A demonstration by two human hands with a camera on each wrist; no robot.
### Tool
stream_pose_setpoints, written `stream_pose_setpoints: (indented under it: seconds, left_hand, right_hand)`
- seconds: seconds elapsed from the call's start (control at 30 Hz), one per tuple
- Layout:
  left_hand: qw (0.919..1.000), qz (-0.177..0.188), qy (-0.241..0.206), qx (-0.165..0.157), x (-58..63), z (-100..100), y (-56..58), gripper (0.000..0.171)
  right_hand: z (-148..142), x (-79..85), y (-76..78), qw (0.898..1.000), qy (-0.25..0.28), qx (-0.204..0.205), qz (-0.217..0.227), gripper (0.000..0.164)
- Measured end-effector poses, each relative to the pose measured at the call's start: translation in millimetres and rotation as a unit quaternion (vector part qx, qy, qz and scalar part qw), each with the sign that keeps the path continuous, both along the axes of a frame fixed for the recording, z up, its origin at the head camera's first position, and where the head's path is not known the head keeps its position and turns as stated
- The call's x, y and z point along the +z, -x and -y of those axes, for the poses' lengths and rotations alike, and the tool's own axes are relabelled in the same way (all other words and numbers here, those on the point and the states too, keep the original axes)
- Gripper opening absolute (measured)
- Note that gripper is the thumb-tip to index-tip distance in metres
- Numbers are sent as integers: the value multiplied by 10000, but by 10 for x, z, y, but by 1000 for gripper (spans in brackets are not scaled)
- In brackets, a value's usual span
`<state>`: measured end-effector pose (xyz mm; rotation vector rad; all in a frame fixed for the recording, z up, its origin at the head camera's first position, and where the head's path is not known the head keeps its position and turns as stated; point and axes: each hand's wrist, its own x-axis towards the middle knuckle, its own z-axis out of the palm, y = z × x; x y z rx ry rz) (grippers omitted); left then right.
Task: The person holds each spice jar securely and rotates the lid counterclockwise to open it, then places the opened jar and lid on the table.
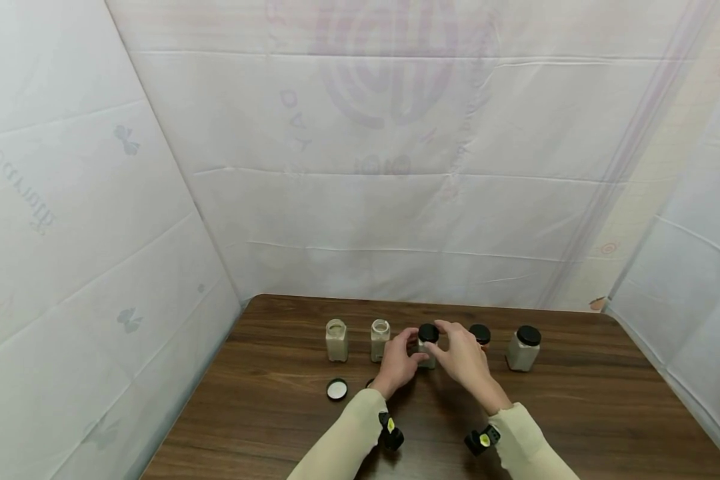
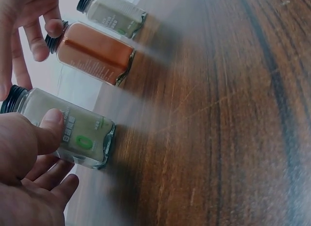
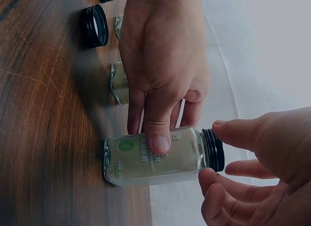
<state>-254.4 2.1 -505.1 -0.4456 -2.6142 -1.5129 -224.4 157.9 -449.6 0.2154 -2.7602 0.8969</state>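
1. Left sleeve (image 1: 343,440): long, plain, pale cream fabric, softly creased, ending at the wrist.
2. Right sleeve (image 1: 523,440): matching cream fabric with a loose, uneven cuff edge.
3. Left wrist camera (image 1: 393,439): small, black, blocky, marked with a yellow-green spot.
4. Right wrist camera (image 1: 475,443): also black, with a similar spot.
5. Left hand (image 1: 398,367) and right hand (image 1: 467,360): bare.

We are gripping a labelled glass jar (image 3: 180,165) in our left hand (image 3: 163,65) while our right hand (image 3: 284,160) is curving around its black lid (image 3: 214,150). Two loose lids (image 3: 90,26) are lying on the table (image 3: 39,109), near two more jars (image 3: 119,85) partly showing behind the left hand.
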Motion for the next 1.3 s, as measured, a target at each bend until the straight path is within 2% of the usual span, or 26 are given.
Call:
stream_pose_setpoints:
  seconds: [0.37, 0.6, 0.97, 1.3]
  left_hand:
    - [9999, -93, 47, 28, 11, 2, -11, 43]
    - [9998, -42, 177, 117, 1, -3, 1, 39]
    - [9976, -457, 514, 112, -38, -9, 23, 39]
    - [9971, -468, 596, 52, -15, -4, 8, 38]
  right_hand:
    - [52, -31, 82, 9997, 160, -171, -26, 58]
    - [69, -67, 117, 9995, 227, -198, -59, 51]
    - [76, -71, 119, 9994, 268, -204, -80, 46]
    - [68, -107, 124, 9992, 288, -119, -241, 44]
